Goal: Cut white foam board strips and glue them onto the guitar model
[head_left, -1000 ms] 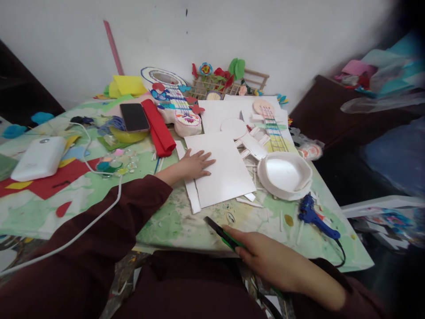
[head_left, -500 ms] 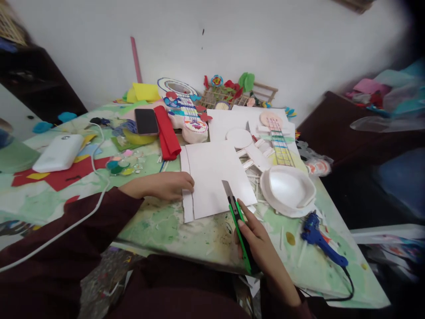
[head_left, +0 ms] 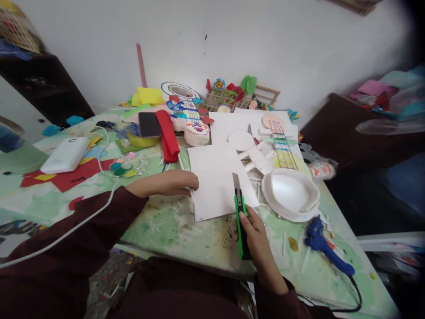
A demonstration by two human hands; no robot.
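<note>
My right hand (head_left: 254, 230) is closed round the green and black handle of a utility knife (head_left: 239, 221). Its blade points away from me over a white foam-board-like sheet (head_left: 215, 177). At the sheet's left edge, my left hand (head_left: 177, 182) has its fingers pinched on a narrow white strip (head_left: 180, 162). Only a thin edge of the strip shows above and below the fingers. Just beyond the left hand lies a folded red cloth or felt piece (head_left: 168, 137).
A blue glue gun (head_left: 327, 248) with a cord lies at the right, near a white shallow dish-like form (head_left: 292, 195). Decorated guitar-shaped crafts (head_left: 195, 133) stand at the back. A phone (head_left: 149, 125), a white power bank (head_left: 65, 155) and a white cable (head_left: 108, 199) occupy the left.
The narrow strip, lying flat along the sheet's left edge before, is now pinched and turned up on edge by my left hand. The knife has tilted more upright and shifted slightly right.
</note>
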